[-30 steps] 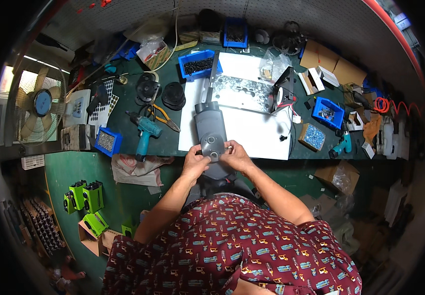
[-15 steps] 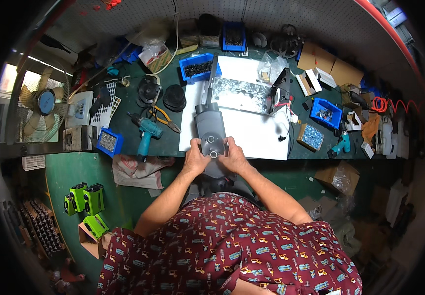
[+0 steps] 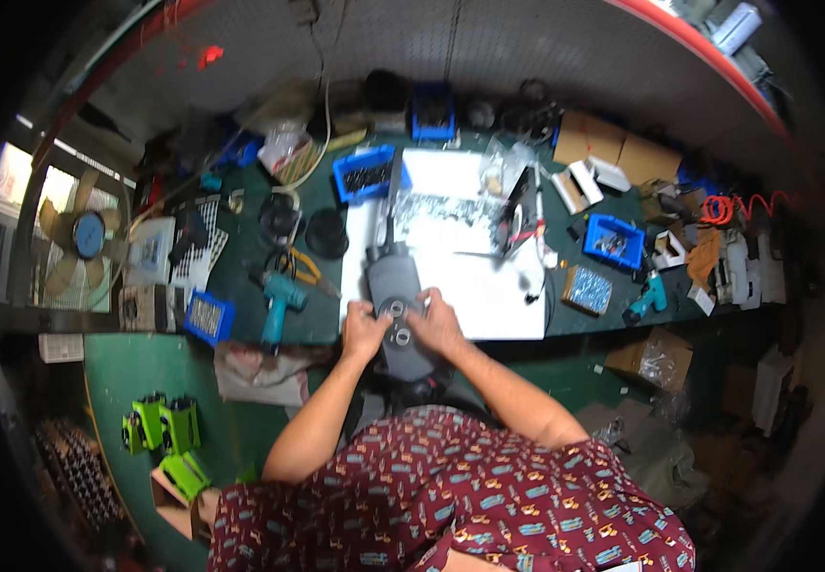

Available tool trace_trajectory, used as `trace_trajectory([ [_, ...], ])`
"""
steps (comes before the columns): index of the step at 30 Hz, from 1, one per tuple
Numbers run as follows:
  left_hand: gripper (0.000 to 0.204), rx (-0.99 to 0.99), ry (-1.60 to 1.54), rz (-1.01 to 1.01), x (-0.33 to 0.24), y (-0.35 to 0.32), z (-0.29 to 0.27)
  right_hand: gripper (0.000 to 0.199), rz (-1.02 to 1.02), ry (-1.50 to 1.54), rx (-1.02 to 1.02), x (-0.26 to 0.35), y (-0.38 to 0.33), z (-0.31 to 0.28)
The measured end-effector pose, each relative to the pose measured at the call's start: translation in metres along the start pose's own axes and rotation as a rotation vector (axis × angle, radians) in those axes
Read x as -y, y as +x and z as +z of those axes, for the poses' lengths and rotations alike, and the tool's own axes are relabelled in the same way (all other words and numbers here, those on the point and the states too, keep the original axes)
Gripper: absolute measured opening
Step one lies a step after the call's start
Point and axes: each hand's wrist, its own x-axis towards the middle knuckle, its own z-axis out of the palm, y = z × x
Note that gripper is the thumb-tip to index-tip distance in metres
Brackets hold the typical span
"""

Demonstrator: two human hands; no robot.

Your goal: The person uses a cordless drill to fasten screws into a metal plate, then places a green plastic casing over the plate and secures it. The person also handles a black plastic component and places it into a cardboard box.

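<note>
A dark grey elongated plastic housing (image 3: 393,275) with two ring-like round fittings on its upper face is held between my hands, over the bench's front edge. My left hand (image 3: 364,332) wraps its left side, thumb near the fittings. Around the right side closes my right hand (image 3: 437,325), its thumb reaching onto the top face. Beneath the far end lies a white sheet (image 3: 489,307). A shiny metal plate (image 3: 449,222) with cut-outs rests on that sheet. Left of the housing are yellow-handled pliers (image 3: 309,271) and a teal power drill (image 3: 281,307).
Beyond the housing stands a blue bin (image 3: 344,185) of small black parts. Black round parts (image 3: 327,234) sit at left. Another blue bin (image 3: 613,240), a box of bluish small parts (image 3: 587,290) and a second teal drill (image 3: 649,297) are at right. A fan (image 3: 88,234) stands far left.
The whole view has shifted, with the bench lower in the picture. My hands now grip the housing a little farther along, beside the round fittings, and the housing has come slightly nearer me.
</note>
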Motion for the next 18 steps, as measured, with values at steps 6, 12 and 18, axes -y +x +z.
trace_trajectory([
  [6, 0.057, 0.015, 0.012, -0.012, 0.004, -0.025, -0.002, 0.058, -0.068, -0.007, -0.054, -0.010, -0.029, 0.007],
  [12, 0.059, 0.093, -0.015, -0.087, -0.007, -0.030, -0.006, 0.067, -0.056, 0.024, 0.005, -0.005, -0.036, -0.006],
  [18, 0.061, 0.133, 0.008, -0.027, -0.004, -0.035, -0.001, 0.080, -0.078, 0.025, -0.080, -0.023, -0.037, 0.007],
])
